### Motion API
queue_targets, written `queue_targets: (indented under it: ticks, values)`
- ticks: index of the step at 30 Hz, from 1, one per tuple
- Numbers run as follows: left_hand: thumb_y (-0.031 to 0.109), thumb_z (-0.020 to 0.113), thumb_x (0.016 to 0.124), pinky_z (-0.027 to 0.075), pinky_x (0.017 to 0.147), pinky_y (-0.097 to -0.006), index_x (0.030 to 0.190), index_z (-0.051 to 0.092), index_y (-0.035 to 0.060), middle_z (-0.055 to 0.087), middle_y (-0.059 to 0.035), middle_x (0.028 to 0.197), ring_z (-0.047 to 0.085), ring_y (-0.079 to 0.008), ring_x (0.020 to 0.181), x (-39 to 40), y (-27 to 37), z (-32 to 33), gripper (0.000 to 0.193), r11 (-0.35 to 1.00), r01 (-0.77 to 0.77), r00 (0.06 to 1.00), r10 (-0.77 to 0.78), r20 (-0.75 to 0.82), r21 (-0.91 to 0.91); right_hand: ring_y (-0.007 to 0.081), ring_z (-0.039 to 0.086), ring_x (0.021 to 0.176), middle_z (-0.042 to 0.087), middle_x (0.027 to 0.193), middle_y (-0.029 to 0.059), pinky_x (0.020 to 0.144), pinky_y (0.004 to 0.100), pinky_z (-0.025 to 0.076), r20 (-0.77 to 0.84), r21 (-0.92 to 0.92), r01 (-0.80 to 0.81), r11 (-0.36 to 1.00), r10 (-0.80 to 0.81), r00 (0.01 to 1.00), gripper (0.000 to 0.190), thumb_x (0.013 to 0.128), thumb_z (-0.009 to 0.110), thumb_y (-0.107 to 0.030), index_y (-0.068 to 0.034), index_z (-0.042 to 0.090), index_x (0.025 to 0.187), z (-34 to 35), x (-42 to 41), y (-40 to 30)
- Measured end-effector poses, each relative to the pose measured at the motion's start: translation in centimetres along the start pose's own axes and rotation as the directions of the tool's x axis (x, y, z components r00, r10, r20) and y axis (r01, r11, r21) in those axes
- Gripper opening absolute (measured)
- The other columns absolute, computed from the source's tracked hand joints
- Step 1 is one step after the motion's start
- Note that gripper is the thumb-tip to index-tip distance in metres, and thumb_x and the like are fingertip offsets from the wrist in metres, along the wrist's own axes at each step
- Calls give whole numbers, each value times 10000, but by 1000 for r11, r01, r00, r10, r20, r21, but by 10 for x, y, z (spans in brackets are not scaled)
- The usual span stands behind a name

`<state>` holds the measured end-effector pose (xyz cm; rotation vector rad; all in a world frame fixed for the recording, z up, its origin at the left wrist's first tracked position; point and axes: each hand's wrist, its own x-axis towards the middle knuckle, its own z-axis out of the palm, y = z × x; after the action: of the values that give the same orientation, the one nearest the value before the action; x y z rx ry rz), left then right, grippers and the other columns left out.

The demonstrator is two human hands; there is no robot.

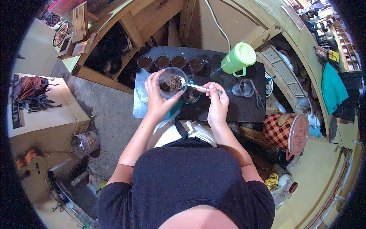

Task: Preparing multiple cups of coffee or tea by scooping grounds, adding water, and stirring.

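Note:
My left hand (156,96) holds a clear plastic cup (177,71), tilted, with dark crumbly material inside. In my right hand (215,98) is a metal spoon or fork (201,87); its head is at the cup's mouth, against a brownish clump (173,82). Behind the held cup, several clear cups with dark contents, among them one cup (196,64), stand in a row on the dark table (223,110). Below my hands is a teal-rimmed container (191,97), partly hidden. To the right, another clear cup (246,88) holds some dark matter, with scissors (258,100) beside it.
A green lidded pitcher (238,58) stands at the table's back right. A white cable (218,24) hangs behind it. Right of the table is a checkered container with a pink lid (298,134). A worn bucket (85,144) is on the floor at left.

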<state>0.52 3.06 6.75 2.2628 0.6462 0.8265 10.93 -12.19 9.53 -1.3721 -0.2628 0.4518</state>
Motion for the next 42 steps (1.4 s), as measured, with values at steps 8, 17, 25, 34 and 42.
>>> queue_targets:
  ticks: [8, 17, 25, 34, 42]
  values:
    - [269, 863, 610, 328, 1028, -422, 1342, 373, 38, 489, -149, 1236, 420, -333, 1186, -7, 2, 5, 911, 985, 151, 988, -152, -10, -86, 166, 658, 885, 637, 922, 59, 778, 262, 429, 36, 31, -2, 1000, 1, 999, 241, 1002, 474, -188, 15, 601, 981, 6, 4, 1]
    - [240, 860, 658, 441, 926, -405, 1364, 272, 23, 469, -154, 1318, 482, -285, 1140, -22, -71, 30, 944, 889, 339, 930, -366, -35, -307, 169, 659, 888, 638, 944, 55, 765, 258, 416, -28, 34, 10, 999, -9, 1000, 230, 997, 490, -193, 9, 600, 998, -6, 6, 3]
    - [199, 855, 658, 463, 941, -419, 1383, 237, 27, 436, -157, 1379, 498, -320, 1170, -45, -123, 65, 969, 832, 413, 906, -418, 71, -369, 162, 636, 889, 626, 946, 59, 780, 255, 408, -78, 45, -2, 999, 6, 997, 223, 991, 501, -186, 13, 600, 1000, -28, 0, 18]
    - [233, 816, 705, 467, 917, -407, 1401, 247, 42, 430, -217, 1354, 516, -319, 1142, -68, -130, 56, 919, 850, 482, 876, -472, 99, -213, 83, 563, 788, 600, 879, 12, 698, 204, 373, -172, 64, 1, 998, 10, 985, 220, 972, 536, -208, -3, 615, 974, -41, -6, 26]
    - [286, 536, 956, 458, 816, -302, 1078, 606, 20, 652, -85, 949, 586, -147, 894, -83, -91, 37, 301, 675, 685, 691, -479, 541, -276, 76, 552, 787, 617, 882, 19, 695, 203, 359, -145, 8, -18, 1000, 19, 989, 231, 978, 521, -218, -7, 615, 980, -52, -8, 41]
